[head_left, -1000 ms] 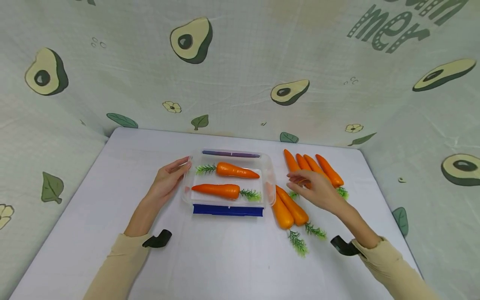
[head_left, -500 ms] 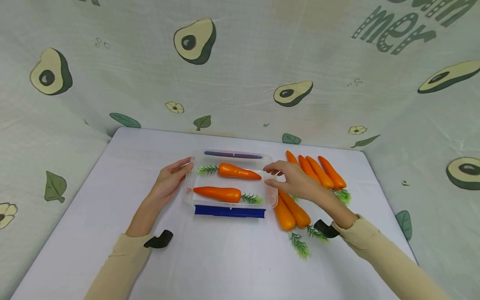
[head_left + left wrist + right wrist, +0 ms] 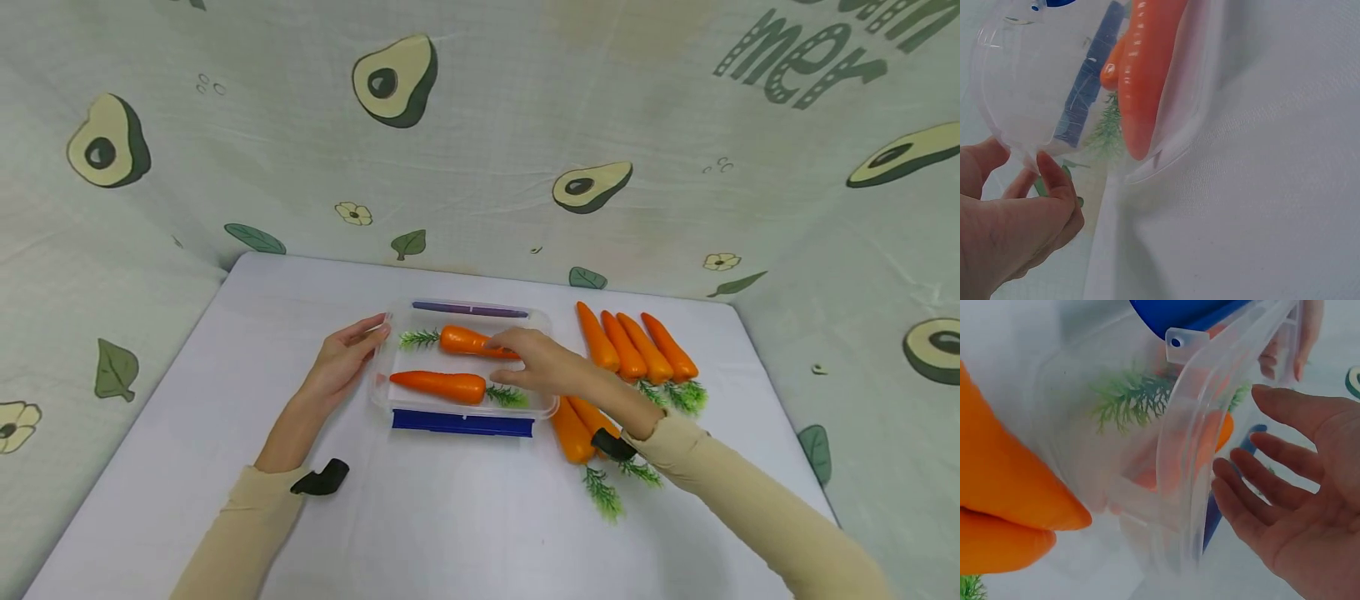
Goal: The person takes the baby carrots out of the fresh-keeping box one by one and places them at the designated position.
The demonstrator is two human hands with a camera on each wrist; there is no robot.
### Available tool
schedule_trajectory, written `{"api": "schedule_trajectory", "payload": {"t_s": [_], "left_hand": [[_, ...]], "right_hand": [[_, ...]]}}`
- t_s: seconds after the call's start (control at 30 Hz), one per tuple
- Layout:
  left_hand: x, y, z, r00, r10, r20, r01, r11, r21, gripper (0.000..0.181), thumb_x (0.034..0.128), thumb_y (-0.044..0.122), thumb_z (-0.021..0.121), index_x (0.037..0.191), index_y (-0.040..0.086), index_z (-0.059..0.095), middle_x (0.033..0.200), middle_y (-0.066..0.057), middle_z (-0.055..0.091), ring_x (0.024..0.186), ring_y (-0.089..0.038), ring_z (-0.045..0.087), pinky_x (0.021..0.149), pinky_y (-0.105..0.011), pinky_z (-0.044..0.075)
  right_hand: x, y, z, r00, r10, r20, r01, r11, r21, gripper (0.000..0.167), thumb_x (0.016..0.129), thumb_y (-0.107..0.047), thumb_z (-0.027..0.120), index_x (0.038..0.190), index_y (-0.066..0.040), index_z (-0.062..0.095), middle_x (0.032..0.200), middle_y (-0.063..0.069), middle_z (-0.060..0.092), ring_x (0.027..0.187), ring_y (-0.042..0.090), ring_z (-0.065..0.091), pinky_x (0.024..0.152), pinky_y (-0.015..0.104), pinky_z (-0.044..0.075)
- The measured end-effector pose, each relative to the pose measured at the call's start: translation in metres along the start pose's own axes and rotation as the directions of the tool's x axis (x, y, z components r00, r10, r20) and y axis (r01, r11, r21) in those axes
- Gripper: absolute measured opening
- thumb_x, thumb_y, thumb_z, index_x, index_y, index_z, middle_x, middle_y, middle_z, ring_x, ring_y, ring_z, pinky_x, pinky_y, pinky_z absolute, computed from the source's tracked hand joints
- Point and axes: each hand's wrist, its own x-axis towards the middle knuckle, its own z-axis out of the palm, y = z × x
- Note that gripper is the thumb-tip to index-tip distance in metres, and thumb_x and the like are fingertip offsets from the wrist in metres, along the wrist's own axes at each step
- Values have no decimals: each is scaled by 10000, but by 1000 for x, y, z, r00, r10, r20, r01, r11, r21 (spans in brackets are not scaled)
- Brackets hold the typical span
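Observation:
A clear plastic food box (image 3: 465, 362) with blue side clips stands on the white table. Inside lie two orange carrots with green tops: the far carrot (image 3: 459, 340) points right, the near carrot (image 3: 438, 385) points left. My left hand (image 3: 333, 372) pinches the box's left rim between thumb and fingers, seen also in the left wrist view. Over the right half of the box is my right hand (image 3: 538, 364), partly covering the far carrot's tip. In the right wrist view its fingers (image 3: 1272, 478) are spread and slightly bent, with nothing between them.
Right of the box lie two lighter orange carrots (image 3: 573, 433), partly hidden by the right forearm. Several more carrots (image 3: 633, 357) lie side by side behind them. An avocado-print cloth (image 3: 480, 167) hangs behind the table.
My right hand has moved left, from above the carrots on the table to over the box, carrying nothing visible. The left hand has kept its hold on the rim.

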Motion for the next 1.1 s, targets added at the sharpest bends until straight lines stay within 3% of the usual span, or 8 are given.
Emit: {"api": "schedule_trajectory", "payload": {"t_s": [0.3,0.5,0.67,0.9,1.1], "left_hand": [[0,1,3,1000,-3,12,3,1000,-19,572,1028,311,654,1542,120,489,1563,-71,443,1321,-162,475,1163,-299,378],[1,1,4,1000,-7,-1,7,1000,-12,565,1027,310,657,1536,124,499,1569,-68,446,1315,-162,476,1160,-299,383],[2,0,3,1000,3,7,-3,1000,-21,566,1030,297,654,1539,111,491,1575,-76,444,1330,-173,480,1156,-304,388],[1,0,3,1000,2,1,-2,1000,-20,563,1027,297,659,1535,115,498,1571,-73,451,1310,-140,485,1147,-291,393],[0,0,1,1000,5,4,-5,1000,-30,570,1030,284,656,1542,102,483,1585,-86,432,1340,-147,471,1164,-305,372]], "right_hand": [[14,-6,22,992,36,119,-42,998,52,503,952,-166,760,1390,15,593,1402,153,600,1275,332,558,1094,462,466],[16,-2,33,988,-10,154,10,1000,4,462,967,-132,730,1380,22,592,1356,137,625,1198,273,576,1064,403,488],[18,0,39,989,-18,143,17,1000,14,439,964,-139,741,1354,8,603,1220,84,657,1021,208,572,928,318,521],[20,2,43,994,-11,109,7,999,36,430,953,-155,758,1330,0,620,1141,54,653,964,199,569,858,299,520],[19,4,43,999,-24,32,23,999,26,452,937,-141,770,1339,13,635,1247,93,674,1035,204,582,949,357,524]]}}
